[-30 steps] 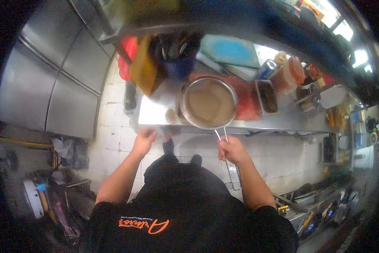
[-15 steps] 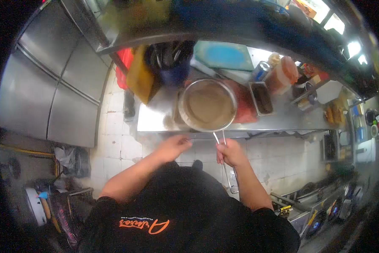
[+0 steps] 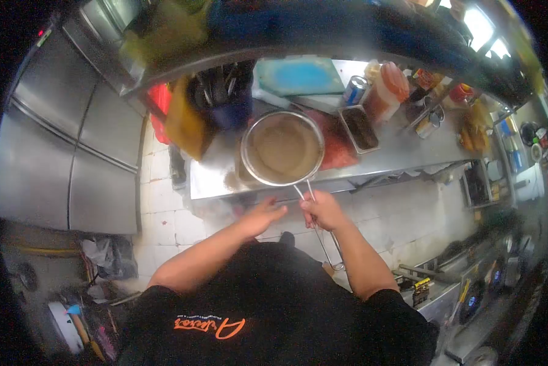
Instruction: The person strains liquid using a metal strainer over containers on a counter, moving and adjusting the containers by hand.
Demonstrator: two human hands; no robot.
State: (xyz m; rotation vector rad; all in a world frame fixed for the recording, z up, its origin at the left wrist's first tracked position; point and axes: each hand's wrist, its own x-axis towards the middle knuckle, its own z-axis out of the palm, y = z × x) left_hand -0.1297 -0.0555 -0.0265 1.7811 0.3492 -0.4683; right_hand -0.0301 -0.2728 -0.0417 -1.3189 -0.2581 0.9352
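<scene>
A round metal strainer (image 3: 282, 183) with a long wire handle hangs over the front of the steel counter. Its bowl looks tan; I cannot tell whether that is fine powder or only mesh. My right hand (image 3: 324, 211) is closed around the handle just below the rim. The handle's looped end sticks out beneath that hand, towards my body. My left hand (image 3: 264, 219) hovers below the strainer's near left side, holding nothing, with its fingers apart. Under the strainer a red board (image 3: 336, 145) lies partly hidden, and some brownish powder seems to lie on the counter beside it.
On the steel counter (image 3: 402, 149) stand a metal pan (image 3: 360, 129) of dark brown stuff, a can (image 3: 355, 90) and a lidded plastic tub (image 3: 388, 91). A blue-green cutting board (image 3: 298, 76) lies behind. A shelf (image 3: 323, 52) overhangs the back. Steel cabinet doors (image 3: 103, 177) stand left.
The view has turned, so the counter's things sit further left. My left hand has opened out and is nearer my right hand. The right hand keeps its hold on the strainer.
</scene>
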